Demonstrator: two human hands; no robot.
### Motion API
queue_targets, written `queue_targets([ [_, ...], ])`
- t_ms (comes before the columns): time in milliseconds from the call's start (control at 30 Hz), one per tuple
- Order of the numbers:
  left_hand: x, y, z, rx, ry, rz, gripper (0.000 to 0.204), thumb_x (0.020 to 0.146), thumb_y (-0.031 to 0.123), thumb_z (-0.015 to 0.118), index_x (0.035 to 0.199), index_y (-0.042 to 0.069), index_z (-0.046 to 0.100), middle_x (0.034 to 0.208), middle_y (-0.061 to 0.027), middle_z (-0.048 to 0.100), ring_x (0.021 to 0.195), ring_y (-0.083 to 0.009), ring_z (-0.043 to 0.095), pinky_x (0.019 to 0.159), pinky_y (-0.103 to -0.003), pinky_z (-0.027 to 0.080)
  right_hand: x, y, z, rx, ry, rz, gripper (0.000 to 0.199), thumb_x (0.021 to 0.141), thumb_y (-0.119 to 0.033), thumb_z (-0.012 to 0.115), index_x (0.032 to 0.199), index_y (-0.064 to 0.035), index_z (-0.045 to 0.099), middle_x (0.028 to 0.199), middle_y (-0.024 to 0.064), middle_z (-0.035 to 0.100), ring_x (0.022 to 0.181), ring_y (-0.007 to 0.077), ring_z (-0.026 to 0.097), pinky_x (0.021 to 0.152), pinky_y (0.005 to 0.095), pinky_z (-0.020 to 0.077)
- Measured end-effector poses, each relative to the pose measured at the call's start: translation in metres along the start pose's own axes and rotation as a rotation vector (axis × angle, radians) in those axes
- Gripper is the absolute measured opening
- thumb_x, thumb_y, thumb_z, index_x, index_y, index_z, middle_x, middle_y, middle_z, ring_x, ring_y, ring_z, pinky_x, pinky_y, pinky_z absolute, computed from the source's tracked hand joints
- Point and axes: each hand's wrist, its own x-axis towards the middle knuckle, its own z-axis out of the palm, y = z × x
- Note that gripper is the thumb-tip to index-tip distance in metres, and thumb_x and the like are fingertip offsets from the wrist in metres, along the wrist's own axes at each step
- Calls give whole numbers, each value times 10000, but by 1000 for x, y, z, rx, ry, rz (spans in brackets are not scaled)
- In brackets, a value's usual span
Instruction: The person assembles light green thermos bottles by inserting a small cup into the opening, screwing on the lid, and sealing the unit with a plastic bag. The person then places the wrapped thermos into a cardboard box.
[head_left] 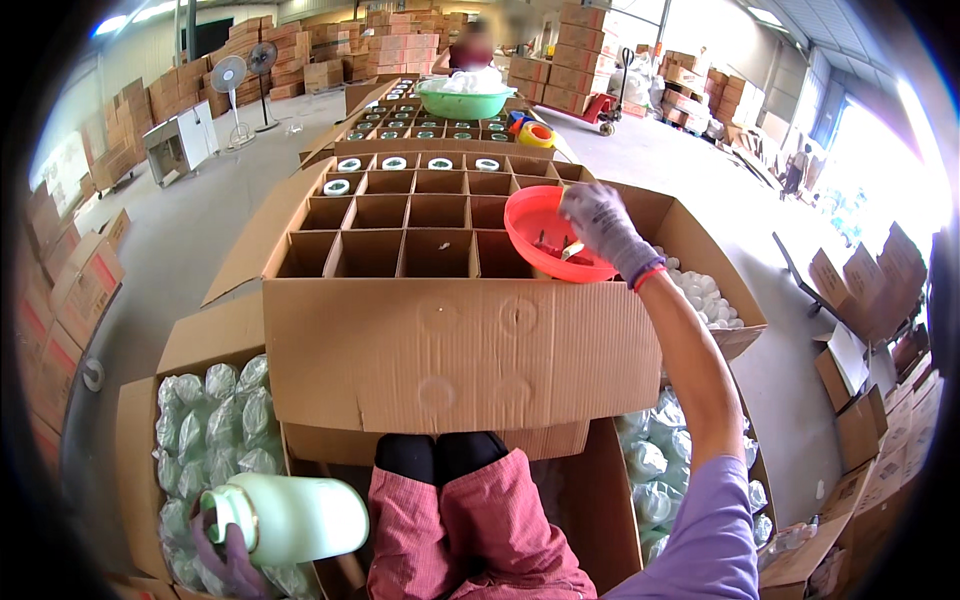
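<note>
Where boxes crowd: divided carton (400, 235), whse floor (200, 230).

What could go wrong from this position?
1. The right hand reaches into the red bowl, which sits on the edge of the divided carton; a push might tip it into a cell.
2. The left hand grips the pale green jar near its neck only, lying sideways over the box of wrapped jars; it could slip.
3. With gaze forward, the jar is at the view's edge, so it may go unwatched.
</note>
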Motion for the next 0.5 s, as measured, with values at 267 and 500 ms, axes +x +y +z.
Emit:
queue_targets([
  [267, 2, 76, 88, -562, -612, 93, 1245, 648, 425, 874, 1556, 1, 136, 1437, -222, 444, 1305, -307, 468, 1107, -448, 388, -22, 13, 12, 293, -340, 42, 231, 856, -207, 652, 1072, -164, 720, 1026, 114, 714, 986, 305, 671, 831, 433, 528],
  [500, 8, 111, 97, -684, -784, -156, 1142, 564, 345, 935, 1487, 27, 342, 1442, -153, 445, 1313, -273, 465, 1106, -417, 393, -42, -13, -40, 557, 258, 29, 154, 926, -141, 614, 1056, -57, 607, 921, 150, 675, 871, 359, 655, 747, 429, 514],
])
